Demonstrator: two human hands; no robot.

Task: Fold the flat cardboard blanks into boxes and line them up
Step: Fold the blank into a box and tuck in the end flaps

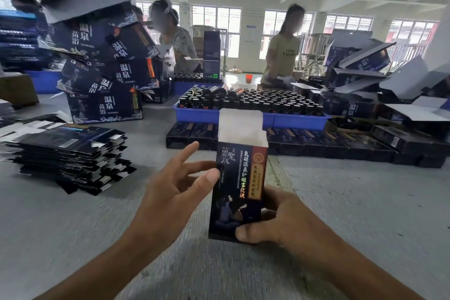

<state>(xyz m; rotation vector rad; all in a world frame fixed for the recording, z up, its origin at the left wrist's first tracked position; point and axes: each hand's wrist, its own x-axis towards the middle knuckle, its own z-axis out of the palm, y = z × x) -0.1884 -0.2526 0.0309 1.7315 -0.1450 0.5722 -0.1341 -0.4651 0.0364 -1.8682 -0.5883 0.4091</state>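
A dark printed box [237, 187] stands upright before me, its white top flaps open. My right hand [272, 221] grips its lower end, thumb across the front and fingers behind. My left hand [175, 185] is beside the box's left edge with spread, straight fingers, the thumb tip touching that edge. A stack of flat dark blanks [65, 151] lies on the grey table at the left. A row of folded dark boxes [304, 143] lies side by side across the table beyond my hands.
Blue trays [246, 117] full of small dark bottles sit behind the row. A leaning tower of larger dark cartons [107, 73] stands at the back left, more open cartons [370, 80] at the right. Two people work at the far side.
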